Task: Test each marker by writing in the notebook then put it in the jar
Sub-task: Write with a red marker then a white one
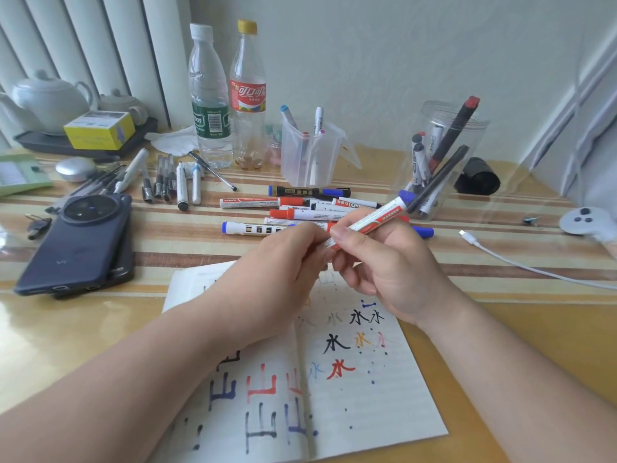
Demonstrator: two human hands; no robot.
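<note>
Right grip (390, 262) on marker (370, 222), pile (300, 213) before jar (477, 152)

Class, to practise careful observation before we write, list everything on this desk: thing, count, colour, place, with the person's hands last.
held marker: one, white with red band and blue end, in both hands
notebook: one, white, open, near edge
jar: one, clear, back right, holding markers
loose markers: several, red, blue, black caps, behind the hands
cup: one, clear, centre back, holding pens
bottles: two, clear, back centre
phones: two, dark, stacked, left
teapot: one, white, back left
cable: one, white, right
left hand: grips the held marker's lower end
right hand: grips its barrel
</note>
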